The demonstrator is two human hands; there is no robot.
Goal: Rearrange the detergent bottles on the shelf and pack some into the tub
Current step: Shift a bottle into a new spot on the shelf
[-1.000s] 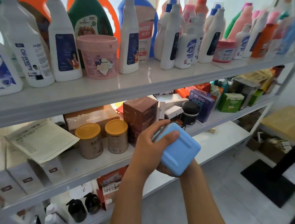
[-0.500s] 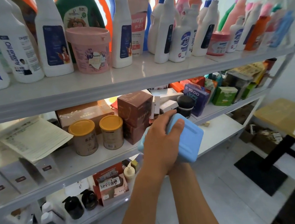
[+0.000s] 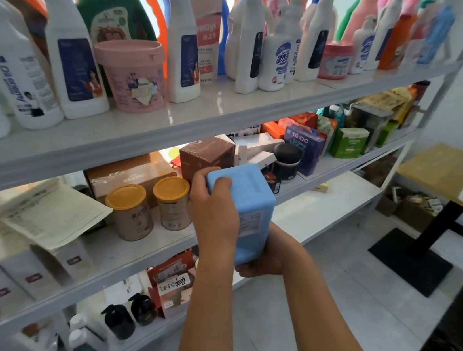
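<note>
Left hand (image 3: 214, 207) fingers clamped over blue bottle (image 3: 247, 211) top, right hand (image 3: 262, 263) gripping base: two-handed hold steadies it below crowded top shelf (image 3: 216, 118).

We reach forward with both bare forearms, raised side by side and nearly touching near the wrists. Our left hand (image 3: 214, 213) sits higher, its fingers (image 3: 221, 183) curled over the top edge of a blue container (image 3: 246, 203). Our right hand (image 3: 262, 263) cups that container from beneath, its palm turned up and its fingers mostly hidden.
</note>
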